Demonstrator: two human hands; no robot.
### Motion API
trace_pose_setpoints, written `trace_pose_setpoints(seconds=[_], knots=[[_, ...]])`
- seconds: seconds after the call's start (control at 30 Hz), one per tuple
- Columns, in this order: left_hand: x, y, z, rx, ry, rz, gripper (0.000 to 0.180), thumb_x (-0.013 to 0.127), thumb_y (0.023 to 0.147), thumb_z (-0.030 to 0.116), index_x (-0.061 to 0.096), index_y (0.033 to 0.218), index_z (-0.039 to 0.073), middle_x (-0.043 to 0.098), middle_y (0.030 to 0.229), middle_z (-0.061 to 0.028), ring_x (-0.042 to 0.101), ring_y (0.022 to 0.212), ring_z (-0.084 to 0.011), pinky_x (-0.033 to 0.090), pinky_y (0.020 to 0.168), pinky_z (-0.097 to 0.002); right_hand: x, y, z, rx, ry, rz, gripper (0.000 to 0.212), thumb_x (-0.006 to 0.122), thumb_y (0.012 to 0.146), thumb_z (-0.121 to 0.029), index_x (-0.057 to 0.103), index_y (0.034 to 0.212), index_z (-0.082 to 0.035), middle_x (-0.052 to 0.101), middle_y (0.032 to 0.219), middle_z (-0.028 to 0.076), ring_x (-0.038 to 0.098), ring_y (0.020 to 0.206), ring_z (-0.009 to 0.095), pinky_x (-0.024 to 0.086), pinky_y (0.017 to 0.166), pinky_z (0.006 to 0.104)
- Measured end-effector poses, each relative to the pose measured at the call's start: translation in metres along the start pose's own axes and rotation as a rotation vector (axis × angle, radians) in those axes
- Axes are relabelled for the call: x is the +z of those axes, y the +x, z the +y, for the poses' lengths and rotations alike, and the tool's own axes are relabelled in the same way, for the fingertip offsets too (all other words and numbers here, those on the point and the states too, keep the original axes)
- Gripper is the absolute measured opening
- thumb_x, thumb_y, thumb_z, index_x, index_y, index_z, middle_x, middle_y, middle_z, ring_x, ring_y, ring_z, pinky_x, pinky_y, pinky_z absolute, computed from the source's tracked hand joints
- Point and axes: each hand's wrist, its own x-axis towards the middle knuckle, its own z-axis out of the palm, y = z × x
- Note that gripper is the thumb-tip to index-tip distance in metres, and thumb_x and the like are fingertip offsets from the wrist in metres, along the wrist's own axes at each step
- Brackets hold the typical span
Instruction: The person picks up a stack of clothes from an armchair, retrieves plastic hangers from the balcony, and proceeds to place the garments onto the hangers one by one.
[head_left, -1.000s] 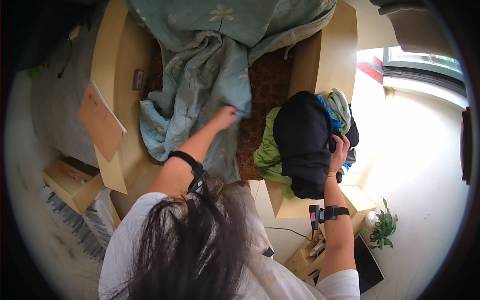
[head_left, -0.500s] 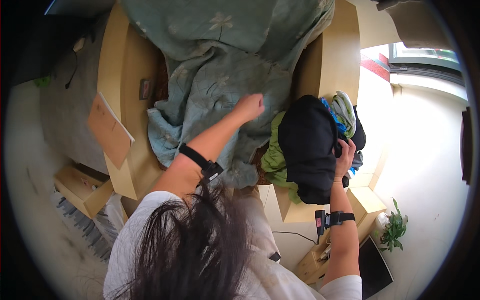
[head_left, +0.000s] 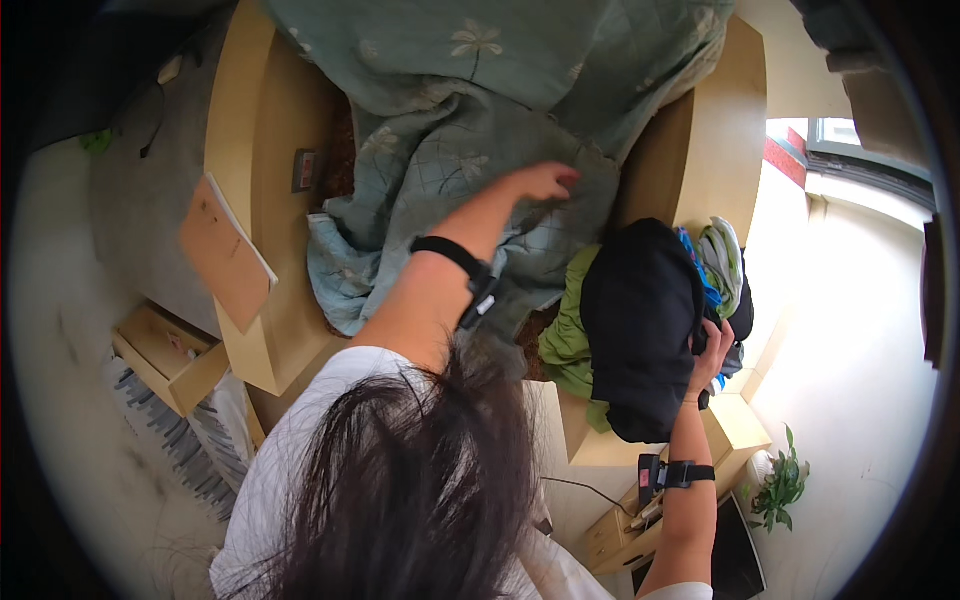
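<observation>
A grey-green blanket with pale flower prints (head_left: 440, 150) lies rumpled and spread in front of me. Over its middle right my left hand (head_left: 543, 182) reaches out, its fingers apart and holding nothing, slightly blurred; I cannot tell whether it touches the cloth. To the right, a black garment (head_left: 640, 330) is heaped on a pile of clothes. My right hand (head_left: 710, 355) grips the right side of the black garment, fingertips partly hidden in the folds. Against that pile lie a green garment (head_left: 567, 350) on the left and a white-and-green rolled one (head_left: 722, 265) at upper right.
Wooden side panels (head_left: 725, 130) flank the blanket. A brown notebook (head_left: 228, 255) rests on the left panel's edge. At the lower left is an open drawer (head_left: 175, 355). A potted plant (head_left: 782, 485) and a dark screen (head_left: 745, 545) stand at the lower right.
My left hand has moved to the right and slightly up over the blanket, and its fist has loosened. The right hand keeps its hold on the clothes. The whole view has shifted a little.
</observation>
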Motion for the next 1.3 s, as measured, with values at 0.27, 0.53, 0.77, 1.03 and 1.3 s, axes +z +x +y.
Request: trace_pose_setpoints(seconds=[0.27,0.53,0.77,1.03,1.3], knots=[[-0.141,-0.167,-0.12,-0.195,-0.472,0.983,0.021,0.052,0.072,0.021,0.055,0.086,0.006,0.056,0.077,-0.0054,0.053,0.067,-0.0153,0.042,0.058,-0.0259,-0.004,-0.005,0.002,0.055,-0.05,-0.031,0.029,0.055,0.06,-0.004,0.049,0.087,-0.007,0.041,0.101,0.016,0.042,0.094,0.033,0.034,0.08,0.0335],[-0.107,-0.137,-0.156,-0.59,0.213,0.918,0.031,0.047,0.07,0.023,0.051,0.093,0.004,0.05,0.095,-0.0194,0.048,0.088,-0.0335,0.039,0.075,-0.0377,-0.004,0.0,-0.003,0.047,-0.117,-0.117,0.027,0.049,0.068,-0.012,0.044,0.093,-0.005,0.039,0.102,0.016,0.039,0.097,0.031,0.03,0.083,0.0325],[-0.167,-0.146,-0.093,-0.662,-0.146,0.885,0.023,0.047,0.069,0.009,0.05,0.084,-0.007,0.056,0.074,-0.0184,0.056,0.059,-0.0288,0.046,0.055,-0.0358,-0.006,-0.002,0.0,0.063,-0.136,-0.126,0.032,0.052,0.066,-0.019,0.043,0.093,-0.004,0.039,0.101,0.015,0.038,0.097,0.031,0.03,0.083,0.0318],[-0.226,-0.193,-0.053,0.076,0.425,1.443,0.038,0.049,0.071,0.007,0.039,0.107,0.001,0.044,0.107,-0.0163,0.041,0.101,-0.0268,0.033,0.084,-0.032,-0.001,0.0,0.003,0.052,-0.088,-0.13,0.033,0.053,0.066,-0.021,0.043,0.093,-0.005,0.039,0.1,0.014,0.039,0.097,0.029,0.03,0.082,0.0312],[-0.054,-0.281,-0.1,-0.19,0.339,0.922,0.008,0.044,0.066,0.005,0.051,0.071,0.003,0.052,0.073,-0.0151,0.05,0.067,-0.0309,0.04,0.059,-0.0364,-0.001,0.0,0.003,0.041,-0.102,-0.131,0.033,0.052,0.066,-0.019,0.043,0.094,-0.006,0.039,0.098,0.012,0.04,0.095,0.028,0.03,0.082,0.0297]])
